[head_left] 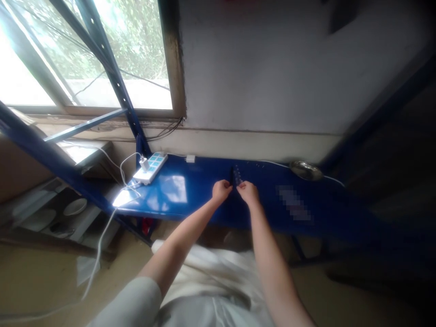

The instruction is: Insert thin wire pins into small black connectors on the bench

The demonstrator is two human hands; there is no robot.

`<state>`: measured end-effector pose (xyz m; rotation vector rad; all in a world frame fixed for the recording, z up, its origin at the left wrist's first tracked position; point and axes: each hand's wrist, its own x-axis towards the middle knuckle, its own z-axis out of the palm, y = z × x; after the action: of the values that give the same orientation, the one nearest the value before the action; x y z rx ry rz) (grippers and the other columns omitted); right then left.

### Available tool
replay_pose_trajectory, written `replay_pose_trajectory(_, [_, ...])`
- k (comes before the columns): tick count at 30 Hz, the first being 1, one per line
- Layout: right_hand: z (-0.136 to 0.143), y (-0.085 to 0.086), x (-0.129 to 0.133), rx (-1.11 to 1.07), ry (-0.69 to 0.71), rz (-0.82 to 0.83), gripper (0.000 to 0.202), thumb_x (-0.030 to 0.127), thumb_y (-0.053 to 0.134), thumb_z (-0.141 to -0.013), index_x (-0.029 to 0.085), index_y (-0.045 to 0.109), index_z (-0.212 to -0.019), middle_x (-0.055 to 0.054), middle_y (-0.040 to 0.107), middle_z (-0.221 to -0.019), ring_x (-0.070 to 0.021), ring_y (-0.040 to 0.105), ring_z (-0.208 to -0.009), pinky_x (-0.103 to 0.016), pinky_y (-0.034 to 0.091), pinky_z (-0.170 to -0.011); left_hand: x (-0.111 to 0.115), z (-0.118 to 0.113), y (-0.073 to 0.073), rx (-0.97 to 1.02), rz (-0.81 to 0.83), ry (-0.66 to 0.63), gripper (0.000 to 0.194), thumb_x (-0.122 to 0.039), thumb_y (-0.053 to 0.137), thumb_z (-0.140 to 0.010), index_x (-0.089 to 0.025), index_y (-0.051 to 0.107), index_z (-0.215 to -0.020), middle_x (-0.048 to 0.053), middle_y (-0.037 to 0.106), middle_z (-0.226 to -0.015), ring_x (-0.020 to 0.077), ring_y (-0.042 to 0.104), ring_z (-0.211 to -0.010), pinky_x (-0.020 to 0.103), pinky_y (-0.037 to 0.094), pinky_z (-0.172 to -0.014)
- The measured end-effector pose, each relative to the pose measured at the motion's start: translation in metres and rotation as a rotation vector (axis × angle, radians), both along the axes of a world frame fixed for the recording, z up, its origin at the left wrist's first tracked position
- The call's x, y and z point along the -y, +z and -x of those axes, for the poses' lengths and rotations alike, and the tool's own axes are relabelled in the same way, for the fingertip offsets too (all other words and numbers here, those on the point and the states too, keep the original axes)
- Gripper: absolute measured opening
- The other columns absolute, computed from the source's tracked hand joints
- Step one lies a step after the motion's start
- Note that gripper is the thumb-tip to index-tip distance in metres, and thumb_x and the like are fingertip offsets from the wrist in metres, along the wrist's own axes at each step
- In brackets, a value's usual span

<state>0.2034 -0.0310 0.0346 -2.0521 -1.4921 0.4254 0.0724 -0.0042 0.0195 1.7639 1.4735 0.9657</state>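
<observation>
Over the blue shelf surface (204,181), my left hand (222,190) is closed on the lower end of a thin dark strip (232,176). Just to its right, my right hand (248,191) pinches the near end of a clear strip (237,173) with a row of small bumps along it. The two strips stand side by side, pointing away from me, with a narrow gap between my hands. Fingertips hide the near ends of both.
A white power strip (151,168) with a plug and cable lies at the left. A small white block (190,158) sits at the back edge. A shiny metal dish (305,170) is at the back right, with a white cable behind it. Blue metal posts (117,86) rise at the left.
</observation>
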Motion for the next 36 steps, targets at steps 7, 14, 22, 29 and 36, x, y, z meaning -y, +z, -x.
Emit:
replay_pose_trajectory(7, [0.002,-0.016,0.002,0.017,-0.034,0.022,0.011,0.026,0.055,-0.076,0.019,0.062,-0.081,-0.006,0.068,-0.080,-0.0171,0.063,-0.076,-0.023,0.041,-0.064,-0.005,-0.004,-0.008,-0.216,-0.089,-0.001,0.018,-0.027,0.060,-0.074,-0.018,0.067,-0.088,0.004,0.067,-0.085,0.0172,0.058,-0.081,0.028,0.043,-0.073])
replay_pose_trajectory(14, [0.004,-0.021,0.003,0.021,-0.046,0.033,0.017,0.029,0.052,-0.078,0.018,0.062,-0.088,-0.006,0.068,-0.081,-0.0185,0.063,-0.079,-0.024,0.040,-0.062,-0.005,-0.007,-0.006,-0.350,-0.064,0.005,0.019,-0.029,0.057,-0.075,-0.019,0.067,-0.088,0.005,0.066,-0.088,0.0202,0.057,-0.086,0.032,0.040,-0.078])
replay_pose_trajectory(22, [0.004,-0.022,0.003,0.032,-0.029,0.074,0.021,0.028,0.055,-0.076,0.018,0.063,-0.092,-0.008,0.069,-0.090,-0.0212,0.063,-0.086,-0.026,0.042,-0.068,-0.003,-0.003,-0.005,-0.406,-0.016,-0.006,0.020,-0.031,0.059,-0.074,-0.018,0.063,-0.088,0.007,0.063,-0.095,0.0220,0.054,-0.092,0.033,0.038,-0.079])
replay_pose_trajectory(29, [0.005,-0.024,0.004,0.028,-0.033,0.060,0.021,0.029,0.055,-0.076,0.018,0.063,-0.092,-0.008,0.068,-0.089,-0.0212,0.064,-0.085,-0.026,0.042,-0.067,0.018,0.009,-0.003,-0.466,-0.296,-0.081,0.032,-0.022,0.042,-0.085,-0.019,0.051,-0.116,0.009,0.057,-0.106,0.0213,0.049,-0.097,0.035,0.034,-0.082])
replay_pose_trajectory(36, [0.007,-0.022,0.003,0.020,-0.070,0.082,0.020,0.030,0.055,-0.077,0.019,0.063,-0.092,-0.009,0.068,-0.090,-0.0215,0.063,-0.086,-0.026,0.042,-0.065,0.020,0.006,0.000,-0.645,-0.340,-0.191,0.041,-0.014,0.034,-0.086,-0.021,0.049,-0.124,0.010,0.054,-0.111,0.0227,0.048,-0.096,0.036,0.034,-0.080])
